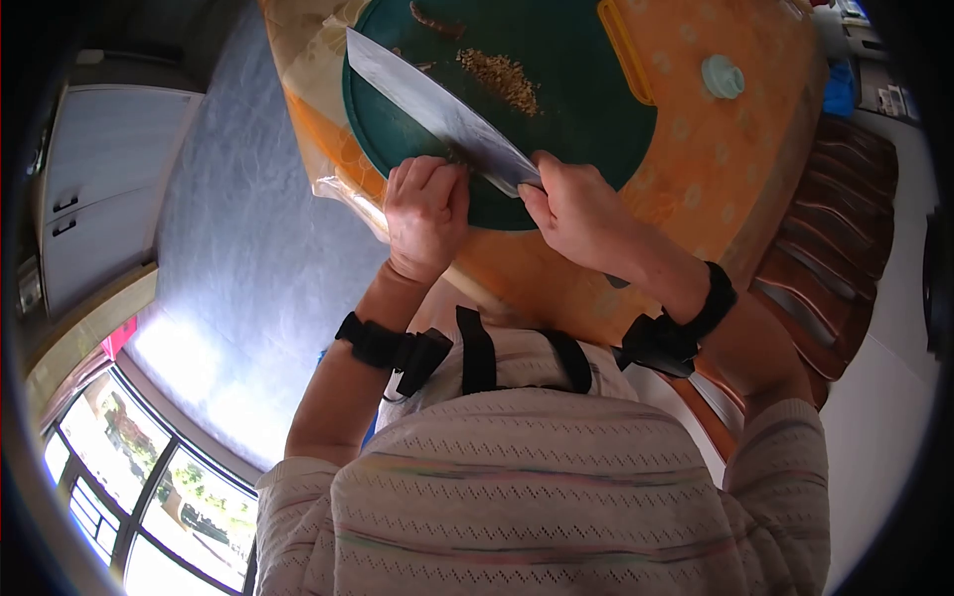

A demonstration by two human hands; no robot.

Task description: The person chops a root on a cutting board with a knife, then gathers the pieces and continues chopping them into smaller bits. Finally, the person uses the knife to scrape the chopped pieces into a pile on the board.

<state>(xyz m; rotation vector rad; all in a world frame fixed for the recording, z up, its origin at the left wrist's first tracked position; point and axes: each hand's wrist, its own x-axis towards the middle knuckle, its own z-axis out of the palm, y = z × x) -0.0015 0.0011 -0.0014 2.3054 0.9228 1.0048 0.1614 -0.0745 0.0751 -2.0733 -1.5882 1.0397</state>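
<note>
My right hand (pixel 581 214) is closed around the handle end of a broad-bladed kitchen knife (pixel 437 109). Its blade slants up and to the left over a round dark green cutting board (pixel 596 149). Just left of the blade, my left hand (pixel 427 214) rests at the board's near edge with fingers curled; anything under them is hidden. Chopped light-brown bits (pixel 500 79) lie in a small heap beyond the knife. Near the board's far side is a reddish-brown elongated piece (pixel 435 20).
The board lies on a table with an orange patterned cover (pixel 706 169). A yellow-orange strip-shaped object (pixel 628 52) touches the board's right side, and a pale green cap-like item (pixel 722 76) sits further right. A brown slatted wooden chair (pixel 825 238) stands at the table's right.
</note>
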